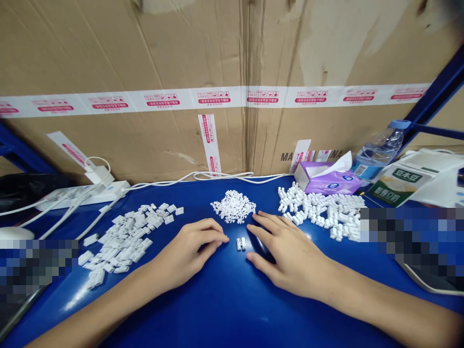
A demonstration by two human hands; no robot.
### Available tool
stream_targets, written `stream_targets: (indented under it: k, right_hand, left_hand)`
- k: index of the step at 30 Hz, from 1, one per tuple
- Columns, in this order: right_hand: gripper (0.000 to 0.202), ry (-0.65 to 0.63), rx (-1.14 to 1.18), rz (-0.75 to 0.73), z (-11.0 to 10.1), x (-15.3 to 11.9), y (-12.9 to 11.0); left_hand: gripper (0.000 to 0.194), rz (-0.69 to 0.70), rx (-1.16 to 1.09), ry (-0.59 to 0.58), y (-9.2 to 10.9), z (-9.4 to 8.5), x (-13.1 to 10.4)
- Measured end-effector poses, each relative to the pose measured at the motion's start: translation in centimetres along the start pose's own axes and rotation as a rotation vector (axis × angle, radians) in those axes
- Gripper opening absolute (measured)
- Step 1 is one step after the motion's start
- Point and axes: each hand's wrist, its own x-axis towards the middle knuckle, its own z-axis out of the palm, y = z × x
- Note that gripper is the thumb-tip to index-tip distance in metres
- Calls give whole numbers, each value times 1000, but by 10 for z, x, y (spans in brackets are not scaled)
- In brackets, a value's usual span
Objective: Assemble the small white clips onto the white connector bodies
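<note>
Between my hands, a small white connector piece [241, 243] lies on the blue table [232, 309]. My left hand [197, 244] is just left of it, thumb and fingertips pinched together; whatever they hold is too small to make out. My right hand [286, 251] rests to the right of the piece with its fingers spread and nothing in them. Beyond the hands is a heap of tiny white parts [234, 206], close to my right fingertips. Flat white pieces [126, 237] are scattered at the left, and white double-barrelled pieces [326, 210] at the right.
A purple tissue pack [328, 179], a plastic bottle [377, 152] and a green-and-white carton [398, 181] stand at the back right. A power strip [87, 193] with white cables lies at the back left. Cardboard [232, 58] rises behind the table.
</note>
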Motion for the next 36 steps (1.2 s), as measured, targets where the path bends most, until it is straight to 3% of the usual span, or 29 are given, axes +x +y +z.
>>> stream_targets:
  k: [5, 13, 20, 26, 31, 36]
  right_hand:
    - [30, 80, 118, 3, -1, 6, -3]
    - [18, 40, 286, 11, 6, 11, -5]
    - [12, 69, 327, -6, 13, 13, -1]
    - [12, 54, 345, -33, 14, 11, -5]
    - [12, 49, 358, -36, 13, 11, -6]
    - [7, 49, 366, -28, 11, 10, -9]
  left_hand:
    - [31, -75, -12, -11, -1, -1, 2]
    - [32, -7, -81, -11, -9, 2, 2]
    - [19, 23, -141, 102, 1, 7, 3]
    - [20, 86, -210, 193, 14, 12, 2]
    - [20, 47, -218, 154, 17, 12, 1]
    - [23, 109, -143, 135, 15, 13, -2]
